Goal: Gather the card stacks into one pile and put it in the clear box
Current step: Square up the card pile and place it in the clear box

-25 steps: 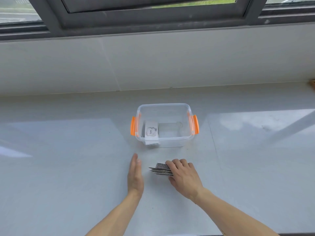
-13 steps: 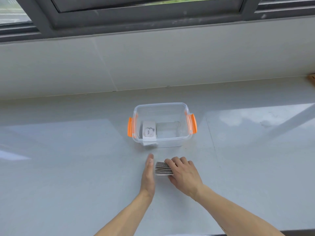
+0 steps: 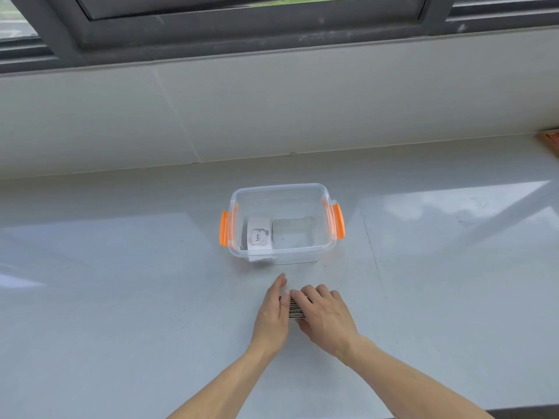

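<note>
A pile of cards (image 3: 295, 308) with dark striped edges lies on the white sill, squeezed between my two hands. My left hand (image 3: 271, 314) stands flat on edge against the pile's left side. My right hand (image 3: 325, 317) covers the top and right of the pile, fingers curled over it. Just beyond stands the clear box (image 3: 326, 249) with orange latches (image 3: 223, 228). Inside its left half lies a white card (image 3: 258, 236) printed "love".
The white glossy sill (image 3: 121, 297) stretches to both sides. A tiled wall and a grey window frame (image 3: 211, 31) rise behind the box. A brown object (image 3: 550, 140) pokes in at the far right edge.
My left hand has slid right until it presses against the cards, and the fanned pile has been squared up between both hands.
</note>
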`<state>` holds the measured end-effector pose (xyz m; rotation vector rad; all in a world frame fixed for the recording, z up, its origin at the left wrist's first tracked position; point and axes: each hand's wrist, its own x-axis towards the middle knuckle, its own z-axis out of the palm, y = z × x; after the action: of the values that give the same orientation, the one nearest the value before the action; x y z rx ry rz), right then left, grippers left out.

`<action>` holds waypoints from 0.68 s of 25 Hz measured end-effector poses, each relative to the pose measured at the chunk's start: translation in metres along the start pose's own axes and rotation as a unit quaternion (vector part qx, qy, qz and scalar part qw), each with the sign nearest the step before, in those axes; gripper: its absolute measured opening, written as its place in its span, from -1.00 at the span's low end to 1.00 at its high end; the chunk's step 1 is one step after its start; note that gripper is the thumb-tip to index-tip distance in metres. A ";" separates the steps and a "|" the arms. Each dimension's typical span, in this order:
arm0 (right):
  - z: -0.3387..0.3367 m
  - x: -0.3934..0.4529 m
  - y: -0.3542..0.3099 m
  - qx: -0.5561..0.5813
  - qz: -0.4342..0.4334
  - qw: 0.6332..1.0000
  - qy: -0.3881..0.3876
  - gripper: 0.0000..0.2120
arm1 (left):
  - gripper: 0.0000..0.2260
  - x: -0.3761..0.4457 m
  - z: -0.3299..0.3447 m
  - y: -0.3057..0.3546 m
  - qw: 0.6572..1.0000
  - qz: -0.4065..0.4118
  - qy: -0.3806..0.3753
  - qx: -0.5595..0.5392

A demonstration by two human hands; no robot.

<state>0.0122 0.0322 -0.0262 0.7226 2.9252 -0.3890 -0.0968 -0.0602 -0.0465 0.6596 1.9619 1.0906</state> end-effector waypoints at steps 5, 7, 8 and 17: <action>0.001 0.002 0.002 0.012 0.004 1.000 -0.003 -0.57 | -0.58 0.008 -0.013 -0.007 0.997 0.021 0.067 0.045; 0.001 0.002 0.001 0.012 0.006 1.000 -0.003 -0.57 | -0.59 0.007 -0.008 -0.011 0.992 0.029 0.069 0.101; 0.002 0.002 0.001 0.012 0.006 1.000 -0.004 -0.58 | -0.60 0.007 -0.006 -0.013 0.989 0.034 0.061 0.132; 0.001 0.007 0.007 0.030 0.006 1.000 -0.001 -0.62 | -0.43 0.006 -0.027 -0.007 0.864 0.254 -0.058 0.430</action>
<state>0.0096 0.0407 -0.0300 0.7468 2.9166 -0.4779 -0.1230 -0.0719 -0.0454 1.7516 2.1783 0.3501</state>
